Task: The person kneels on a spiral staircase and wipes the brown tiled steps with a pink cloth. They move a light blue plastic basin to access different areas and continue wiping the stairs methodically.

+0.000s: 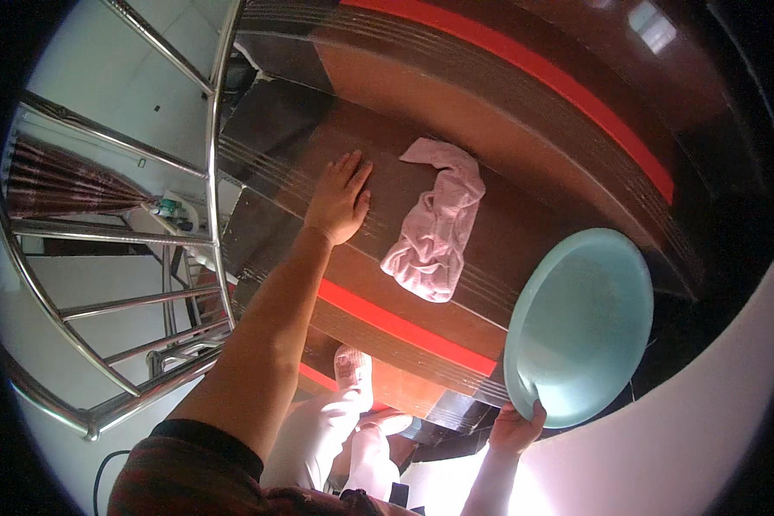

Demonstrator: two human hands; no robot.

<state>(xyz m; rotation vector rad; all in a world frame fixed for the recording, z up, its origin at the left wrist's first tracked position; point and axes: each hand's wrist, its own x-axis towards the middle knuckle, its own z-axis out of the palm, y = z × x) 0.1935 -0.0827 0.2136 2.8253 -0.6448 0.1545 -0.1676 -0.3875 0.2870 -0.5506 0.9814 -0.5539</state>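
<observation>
My left hand (339, 199) lies flat, fingers spread, on a brown stair step (525, 232). Just to its right on the same step is a crumpled pink cloth (437, 225); hand and cloth are a little apart. My right hand (516, 426) grips the lower rim of a light blue plastic basin (580, 325), which is tilted with its empty inside facing me, held beside the stairs at the right.
The steps have red strips (396, 325) along their edges and ribbed nosing. A shiny metal railing (213, 155) runs down the left side. My legs in light trousers and feet (353, 365) stand on lower steps. A white wall (705, 430) curves at the right.
</observation>
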